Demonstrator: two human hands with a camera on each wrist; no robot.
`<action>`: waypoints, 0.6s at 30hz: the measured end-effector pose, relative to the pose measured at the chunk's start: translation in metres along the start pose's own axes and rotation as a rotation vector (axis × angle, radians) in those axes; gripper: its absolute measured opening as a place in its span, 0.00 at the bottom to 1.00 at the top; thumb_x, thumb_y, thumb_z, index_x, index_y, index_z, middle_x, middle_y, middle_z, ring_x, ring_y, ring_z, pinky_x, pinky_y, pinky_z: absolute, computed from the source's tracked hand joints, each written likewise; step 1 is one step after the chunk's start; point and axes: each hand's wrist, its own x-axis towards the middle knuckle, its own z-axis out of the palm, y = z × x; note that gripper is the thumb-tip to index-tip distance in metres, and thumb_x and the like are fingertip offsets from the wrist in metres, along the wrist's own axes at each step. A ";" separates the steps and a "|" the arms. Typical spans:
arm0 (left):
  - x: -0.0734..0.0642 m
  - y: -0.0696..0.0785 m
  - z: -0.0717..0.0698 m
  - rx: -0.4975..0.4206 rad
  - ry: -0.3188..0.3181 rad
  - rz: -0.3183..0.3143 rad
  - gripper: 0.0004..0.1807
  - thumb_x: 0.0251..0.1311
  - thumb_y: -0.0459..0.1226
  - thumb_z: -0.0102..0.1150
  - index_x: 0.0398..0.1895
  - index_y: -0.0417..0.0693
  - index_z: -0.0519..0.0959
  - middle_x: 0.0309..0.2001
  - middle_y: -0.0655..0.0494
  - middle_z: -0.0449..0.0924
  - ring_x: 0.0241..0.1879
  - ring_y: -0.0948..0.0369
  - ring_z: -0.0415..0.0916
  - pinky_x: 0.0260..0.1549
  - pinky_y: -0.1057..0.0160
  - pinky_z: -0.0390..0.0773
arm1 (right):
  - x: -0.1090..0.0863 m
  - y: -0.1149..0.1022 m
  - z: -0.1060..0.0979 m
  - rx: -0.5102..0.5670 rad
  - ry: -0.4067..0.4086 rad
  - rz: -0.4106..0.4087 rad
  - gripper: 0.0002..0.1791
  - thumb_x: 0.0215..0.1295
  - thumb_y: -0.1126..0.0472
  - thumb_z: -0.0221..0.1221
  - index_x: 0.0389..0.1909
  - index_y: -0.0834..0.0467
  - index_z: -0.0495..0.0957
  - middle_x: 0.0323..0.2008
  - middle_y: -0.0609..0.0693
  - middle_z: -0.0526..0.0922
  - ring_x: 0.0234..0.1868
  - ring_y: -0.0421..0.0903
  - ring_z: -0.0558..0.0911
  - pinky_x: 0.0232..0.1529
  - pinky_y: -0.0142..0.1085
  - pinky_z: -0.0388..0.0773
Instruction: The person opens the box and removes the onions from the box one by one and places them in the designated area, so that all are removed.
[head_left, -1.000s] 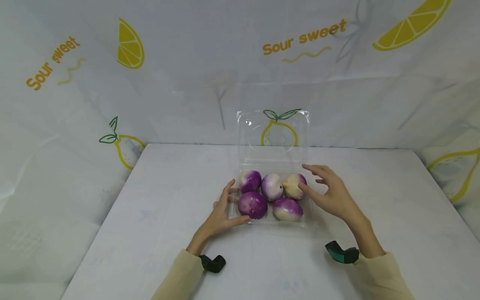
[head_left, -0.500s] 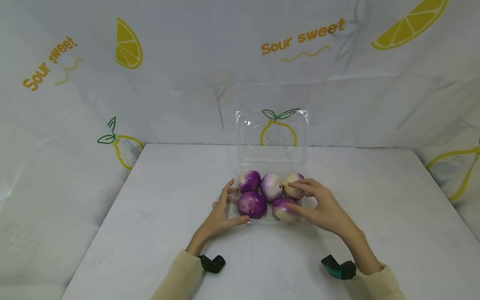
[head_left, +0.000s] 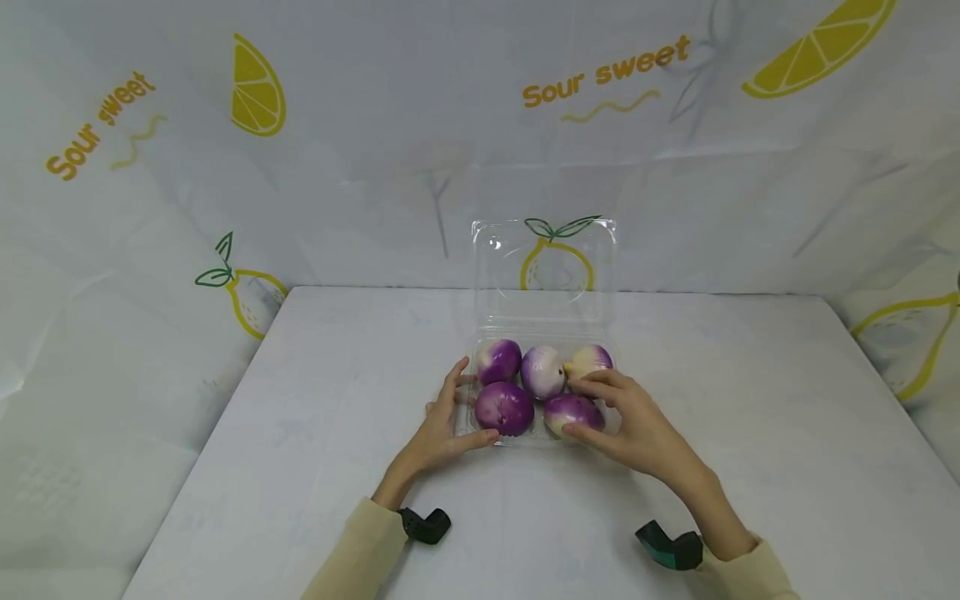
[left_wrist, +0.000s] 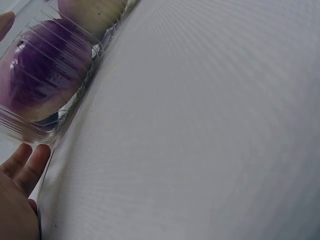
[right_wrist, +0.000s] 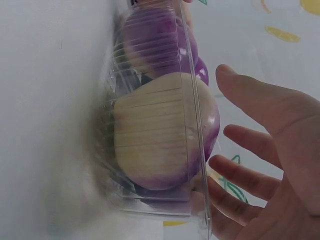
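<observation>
Several purple-and-white round vegetables, turnip-like, sit in a clear plastic clamshell box (head_left: 543, 442); its lid (head_left: 498, 258) stands up behind. My left hand (head_left: 435, 437) rests at the box's left side, thumb on the front rim, fingers fairly straight along the wall. In the left wrist view its fingertips (left_wrist: 37, 155) meet the box's corner. My right hand (head_left: 637, 429) is over the front right turnip (head_left: 573, 412), thumb in front and fingers behind. The right wrist view shows its fingers (right_wrist: 245, 180) spread beside that turnip (right_wrist: 155, 135), with no clear grip.
A white cloth covers the table (head_left: 337, 375). Behind it hangs a white backdrop (head_left: 390, 100) printed with lemons and lettering. The other turnips, including the large purple one (head_left: 504, 408) at front left, lie close together in the box.
My right hand has moved left and toward the front of the box, from the back right turnip to the front right one. The left hand has stayed in place.
</observation>
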 end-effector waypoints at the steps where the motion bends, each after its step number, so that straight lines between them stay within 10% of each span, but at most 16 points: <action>1: 0.000 0.000 0.000 0.001 0.000 -0.003 0.64 0.53 0.54 0.74 0.83 0.53 0.41 0.75 0.44 0.62 0.61 0.51 0.73 0.56 0.47 0.53 | 0.000 0.000 0.000 -0.007 -0.003 0.005 0.31 0.53 0.60 0.77 0.58 0.64 0.82 0.54 0.57 0.82 0.52 0.53 0.83 0.50 0.51 0.83; 18: -0.001 0.002 0.000 0.002 0.002 -0.001 0.63 0.52 0.52 0.75 0.83 0.51 0.42 0.74 0.44 0.63 0.61 0.51 0.74 0.56 0.48 0.53 | 0.003 -0.003 0.004 -0.081 -0.057 0.071 0.32 0.54 0.51 0.77 0.57 0.64 0.83 0.52 0.56 0.82 0.51 0.52 0.81 0.51 0.50 0.80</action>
